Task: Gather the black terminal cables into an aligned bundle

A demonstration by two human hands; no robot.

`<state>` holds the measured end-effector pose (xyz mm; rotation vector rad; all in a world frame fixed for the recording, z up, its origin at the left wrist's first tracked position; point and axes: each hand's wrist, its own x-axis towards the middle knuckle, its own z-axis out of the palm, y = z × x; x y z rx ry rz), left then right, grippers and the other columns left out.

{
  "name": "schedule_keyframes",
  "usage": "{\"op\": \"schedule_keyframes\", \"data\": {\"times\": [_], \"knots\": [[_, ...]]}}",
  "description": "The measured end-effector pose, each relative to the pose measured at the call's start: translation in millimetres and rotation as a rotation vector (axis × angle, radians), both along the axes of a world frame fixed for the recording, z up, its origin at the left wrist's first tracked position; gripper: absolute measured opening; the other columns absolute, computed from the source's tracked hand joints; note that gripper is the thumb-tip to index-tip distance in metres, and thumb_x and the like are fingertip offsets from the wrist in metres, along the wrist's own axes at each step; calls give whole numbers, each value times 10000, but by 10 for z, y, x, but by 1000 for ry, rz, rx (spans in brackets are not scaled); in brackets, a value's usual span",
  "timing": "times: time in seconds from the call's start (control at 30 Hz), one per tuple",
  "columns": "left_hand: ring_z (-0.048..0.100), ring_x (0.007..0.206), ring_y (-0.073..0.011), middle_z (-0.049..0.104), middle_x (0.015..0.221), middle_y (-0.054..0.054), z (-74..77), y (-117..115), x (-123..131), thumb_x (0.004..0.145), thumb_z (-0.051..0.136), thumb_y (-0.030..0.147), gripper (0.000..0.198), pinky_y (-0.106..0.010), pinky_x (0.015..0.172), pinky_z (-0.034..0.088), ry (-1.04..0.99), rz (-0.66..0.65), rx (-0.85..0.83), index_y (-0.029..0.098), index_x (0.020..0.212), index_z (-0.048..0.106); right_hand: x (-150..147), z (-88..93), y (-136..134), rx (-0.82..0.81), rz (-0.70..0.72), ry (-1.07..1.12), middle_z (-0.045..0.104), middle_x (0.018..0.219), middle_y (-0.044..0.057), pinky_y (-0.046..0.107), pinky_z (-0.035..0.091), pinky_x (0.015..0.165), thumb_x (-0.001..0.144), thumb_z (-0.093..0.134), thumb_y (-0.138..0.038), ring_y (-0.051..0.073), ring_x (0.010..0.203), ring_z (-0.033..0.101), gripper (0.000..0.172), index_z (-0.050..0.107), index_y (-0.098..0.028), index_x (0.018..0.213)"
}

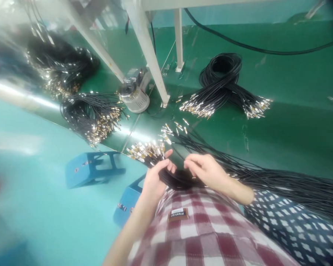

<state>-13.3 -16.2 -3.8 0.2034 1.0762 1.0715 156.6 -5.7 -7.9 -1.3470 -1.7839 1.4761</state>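
Cable bundle (pixel 280 181) held at lower centre, not yet coiled
Left hand (pixel 154 179) clasped it behind the connectors (pixel 147 151); right hand (pixel 208 170) pinched strands just beside. Three coiled bundles (pixel 224 81) above looked done.

Single head-worn view, pitched steeply forward and down, with the wearer's checked shirt (pixel 199 229) filling 6 o'clock. Close range on left hand (pixel 155 177) and right hand (pixel 208 170) at the cable bundle (pixel 180 179) near centre. Green bench (pixel 294 122) receding toward 12 and 2 o'clock; floor (pixel 44 192) at 8 o'clock. Smeared at 10 o'clock, possibly from head motion.
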Motion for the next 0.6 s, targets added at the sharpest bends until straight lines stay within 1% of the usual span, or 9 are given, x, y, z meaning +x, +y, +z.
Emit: {"op": "schedule_keyframes", "data": {"times": [0.13,0.2,0.23,0.3,0.33,0.4,0.47,0.53,0.6], "knots": [[537,552,-123,610,658,-20,-20,-26,-76,659,716,188,244,-270,621,467,38,-57,-19,104,888,694,-152,86,59,-2,58,28,628,601,-40,185,354,549,911,496,-202,61,501,495,257,680,-177,734],[552,564,-128,616,658,-33,-53,-25,-113,654,722,205,203,-261,609,466,24,-94,-43,93,821,698,-152,54,159,-72,167,42,646,616,-29,187,371,555,920,500,-240,70,516,519,256,696,-178,768],[561,581,-133,612,646,-36,-72,-21,-129,659,721,210,177,-258,614,468,17,-100,-52,89,787,697,-132,-1,240,-135,241,51,652,620,-19,189,383,552,931,490,-277,76,521,532,274,697,-173,784],[576,626,-140,623,673,-46,-109,-11,-154,660,722,207,152,-258,639,478,13,-75,-73,86,748,697,-71,-204,448,-205,324,-18,675,678,3,197,413,567,950,465,-360,92,564,570,327,695,-166,822],[581,643,-141,636,707,-52,-125,-6,-163,653,727,201,154,-262,654,485,17,-53,-91,84,750,702,-40,-345,559,-188,307,-115,689,744,19,206,431,596,954,457,-388,102,613,593,342,692,-165,844],[603,704,-160,662,786,-67,-146,-4,-178,647,726,195,185,-290,720,505,5,-18,-125,86,796,716,2,-666,746,-39,165,-407,684,906,54,237,449,686,927,519,-396,140,761,622,282,689,-172,907],[623,851,-203,684,935,-93,-157,-10,-187,662,704,183,225,-344,839,505,-29,3,-127,102,871,722,5,-964,847,53,92,-566,643,1035,96,277,443,755,878,605,-330,191,882,617,197,681,-169,962],[602,1005,-245,680,1039,-108,-166,-21,-192,678,682,175,207,-399,949,466,-53,13,-97,120,874,724,-19,-1170,860,64,97,-575,616,1073,111,301,435,774,859,621,-249,213,909,610,145,675,-164,963],[611,975,-254,689,912,-99,-178,-29,-192,697,670,192,110,-429,985,438,-64,-9,-63,123,768,716,-35,-1264,825,72,91,-553,624,1028,91,303,428,770,862,598,-210,204,882,606,103,672,-170,921]]}}
